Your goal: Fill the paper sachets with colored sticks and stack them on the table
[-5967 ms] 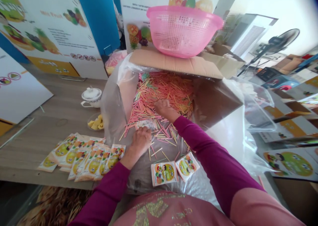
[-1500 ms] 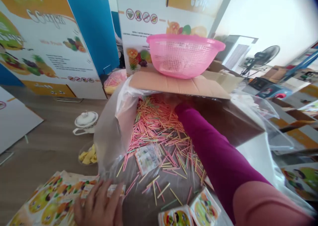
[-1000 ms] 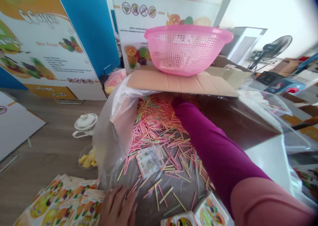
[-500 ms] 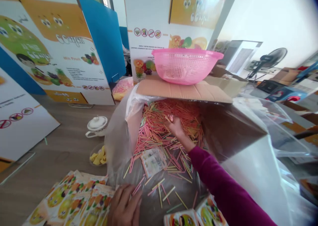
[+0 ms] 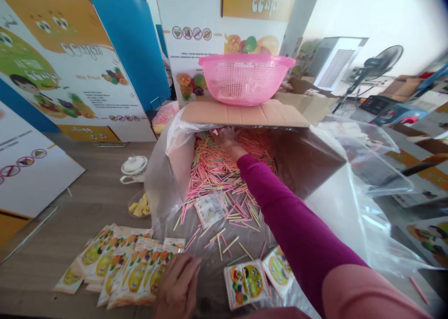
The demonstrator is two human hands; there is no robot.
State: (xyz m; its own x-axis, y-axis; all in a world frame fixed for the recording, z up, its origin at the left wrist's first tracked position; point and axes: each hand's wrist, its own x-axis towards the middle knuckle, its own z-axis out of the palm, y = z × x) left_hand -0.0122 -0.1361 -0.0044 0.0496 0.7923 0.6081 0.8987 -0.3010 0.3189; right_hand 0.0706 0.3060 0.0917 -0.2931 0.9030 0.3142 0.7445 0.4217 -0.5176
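Inside an opened carton lined with clear plastic lies a heap of thin pink, yellow and green sticks [image 5: 213,169]. My right hand [image 5: 227,138] reaches to the far side of that heap, closed, with pale pink stick ends showing at its fingers. My left hand [image 5: 178,281] rests low in front, fingers slightly bent and nothing visible in it. Beside it, on the left, are several filled fruit-print packets [image 5: 136,267], overlapping. A flat printed packet [image 5: 211,209] lies on the plastic among scattered sticks. Near my right forearm sit two small printed packs [image 5: 247,284].
A pink basket [image 5: 247,81] stands on the carton's back flap [image 5: 241,113]. Left of the carton are a white lidded pot [image 5: 135,166] and a bowl of yellow pieces [image 5: 140,206]. Printed display panels [image 5: 94,76] rise behind; a black fan [image 5: 380,67] is at right.
My right hand has moved deeper and leftward over the stick heap. My left hand stays low, its fingers now closer together. The view has shifted, showing more of the front packs.
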